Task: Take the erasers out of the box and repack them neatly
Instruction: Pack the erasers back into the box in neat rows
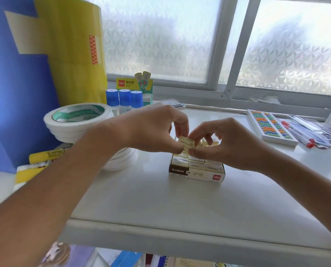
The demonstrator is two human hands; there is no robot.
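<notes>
Nearest to us runs the rounded front edge of the white table, and our two forearms reach over it toward the middle. At far left we see a stack of white tape rolls with glue sticks behind them. Our left hand has its fingers curled down, thumb and fingertips pinching a small cream eraser held just above the box. Our right hand meets it from the other side, its fingertips pinching the same eraser or one touching it; we cannot tell which. Below, the box sits mid-table with rows of erasers packed inside. Whether we are lifting one out or seating it back, we cannot say. Either way, the next move calls for a steady, level pinch so the neighbours stay aligned. At right lies a bead abacus.
</notes>
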